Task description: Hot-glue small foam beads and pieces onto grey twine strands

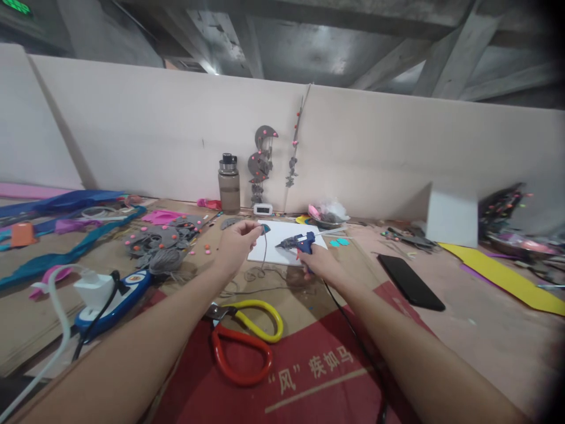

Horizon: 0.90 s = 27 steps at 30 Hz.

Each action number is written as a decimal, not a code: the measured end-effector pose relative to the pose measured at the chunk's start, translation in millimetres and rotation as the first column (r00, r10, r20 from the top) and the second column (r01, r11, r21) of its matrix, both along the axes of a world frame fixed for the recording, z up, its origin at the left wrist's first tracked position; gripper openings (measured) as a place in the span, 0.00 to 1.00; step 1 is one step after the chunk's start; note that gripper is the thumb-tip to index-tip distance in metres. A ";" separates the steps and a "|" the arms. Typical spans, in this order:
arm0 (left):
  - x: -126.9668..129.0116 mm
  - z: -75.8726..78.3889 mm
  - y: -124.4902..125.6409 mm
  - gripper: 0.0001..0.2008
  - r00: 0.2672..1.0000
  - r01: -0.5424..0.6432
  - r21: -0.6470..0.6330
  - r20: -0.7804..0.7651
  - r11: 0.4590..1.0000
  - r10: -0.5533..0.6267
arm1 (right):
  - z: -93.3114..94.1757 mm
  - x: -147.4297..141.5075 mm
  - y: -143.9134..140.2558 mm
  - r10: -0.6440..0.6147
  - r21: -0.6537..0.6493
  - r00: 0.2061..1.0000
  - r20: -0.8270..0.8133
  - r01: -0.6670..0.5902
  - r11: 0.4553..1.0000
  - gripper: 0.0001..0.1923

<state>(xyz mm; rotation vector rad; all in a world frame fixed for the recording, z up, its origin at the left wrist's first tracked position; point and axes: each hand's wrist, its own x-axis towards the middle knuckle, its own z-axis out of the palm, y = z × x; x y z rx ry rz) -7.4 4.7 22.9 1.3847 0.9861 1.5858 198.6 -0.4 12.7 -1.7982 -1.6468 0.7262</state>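
Note:
My left hand (239, 246) pinches a small dark teal felt-like piece (265, 228) between thumb and fingertips. A thin grey string (265, 254) hangs down from it and trails in loops over the cardboard. In my right hand (318, 263) is a blue hot glue gun (306, 242), its nozzle pointing left toward the piece, with a gap between them. Both hands are over or beside a white board (256, 255). Two bright turquoise cutouts (339, 242) lie just right of the board. Nearer to me rest scissors (269, 338) with one yellow and one red handle.
A blue power strip (110, 303) with plugged-in chargers sits left, near grey yarn (164, 260) and grey felt shapes. A bottle (229, 188) and small digital clock (263, 209) stand by the wall. A black phone (410, 281) lies right. The glue gun's cord (348, 321) runs toward me.

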 end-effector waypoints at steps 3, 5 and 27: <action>3.3 1.5 -7.2 0.10 0.974 -0.105 0.128 -0.186 0.986 0.128 | 1.4 5.3 -3.3 -0.102 0.224 0.966 0.239 0.048 0.973 0.10; 4.3 4.2 -13.3 0.09 0.916 -0.176 0.236 -0.316 0.956 0.247 | 6.7 2.0 -10.3 -0.175 0.454 0.914 0.366 -0.011 0.891 0.09; 22.3 9.4 -32.9 0.06 0.934 -0.153 0.160 -0.300 0.975 0.196 | 13.9 -53.7 -46.3 0.245 0.455 0.857 -0.453 -0.014 0.890 0.08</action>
